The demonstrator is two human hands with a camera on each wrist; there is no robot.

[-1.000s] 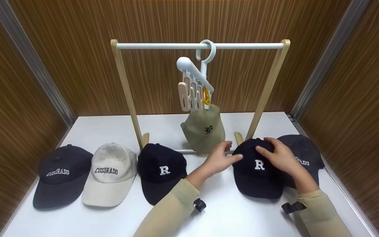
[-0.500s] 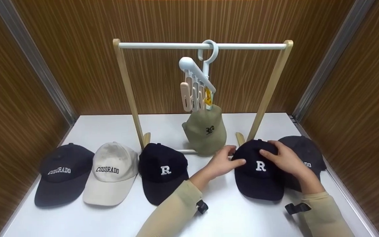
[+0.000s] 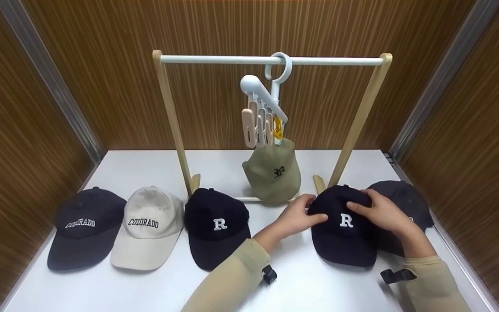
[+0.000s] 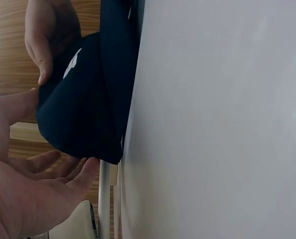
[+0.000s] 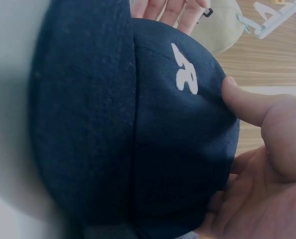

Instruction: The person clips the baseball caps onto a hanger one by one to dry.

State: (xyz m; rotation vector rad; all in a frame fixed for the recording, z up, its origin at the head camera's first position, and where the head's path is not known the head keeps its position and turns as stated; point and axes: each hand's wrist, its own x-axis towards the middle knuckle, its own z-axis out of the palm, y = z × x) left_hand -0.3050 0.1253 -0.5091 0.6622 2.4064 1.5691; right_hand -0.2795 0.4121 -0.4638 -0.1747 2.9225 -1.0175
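Note:
A navy baseball cap (image 3: 340, 242) with a white R sits brim forward on the white table, right of centre. My left hand (image 3: 299, 216) is at its left side, the thumb at the crown's front edge; in the left wrist view the fingers (image 4: 53, 172) lie fairly straight against the cap's side. With the right hand (image 3: 381, 212) I grip the crown from the right, thumb in front, other fingers partly hidden behind; the right wrist view shows this thumb (image 5: 247, 102) on the navy cloth. Behind that hand stands a dark grey cap (image 3: 409, 199), partly covered.
A rack (image 3: 215, 60) with wooden legs bears a white hanger (image 3: 267, 97) with several clips; an olive cap (image 3: 271, 182) hangs from it. To the left stand another navy R cap (image 3: 215, 216), a beige cap (image 3: 147, 225) and a dark grey cap (image 3: 87, 229).
My left hand has come closer to the navy cap, and its fingers now reach the cap's side. The right thumb has shifted slightly on the crown. The cap has barely moved.

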